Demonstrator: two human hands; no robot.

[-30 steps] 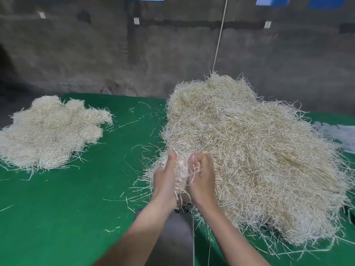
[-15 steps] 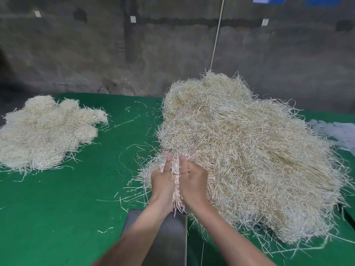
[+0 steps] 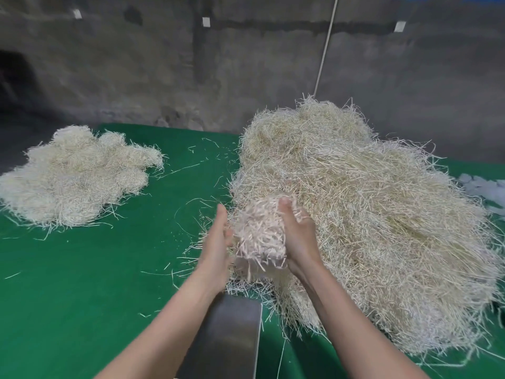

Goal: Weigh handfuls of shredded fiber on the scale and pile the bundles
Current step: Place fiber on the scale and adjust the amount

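A handful of fiber (image 3: 259,236) is held between both hands, just above the near edge of the big heap (image 3: 369,214) and a little beyond the far end of the scale (image 3: 232,332), whose grey metal plate shows between the forearms. The left hand (image 3: 218,242) lies against the handful's left side with its fingers straight and together, pressing inward. The right hand (image 3: 299,239) is cupped round the right side, fingers and thumb curled into the strands. Loose ends hang from the bottom of the handful toward the heap's edge. The heap spreads wide over the right half of the green table cover (image 3: 95,283), its fringe lying over the scale's far end. A smaller, flatter pile (image 3: 73,176) lies well apart at the far left, with stray strands scattered on the cloth between the two. Behind stands a grey wall (image 3: 136,64) with a pale cord (image 3: 325,47) running down it, and something white (image 3: 486,190) lies at the right edge.
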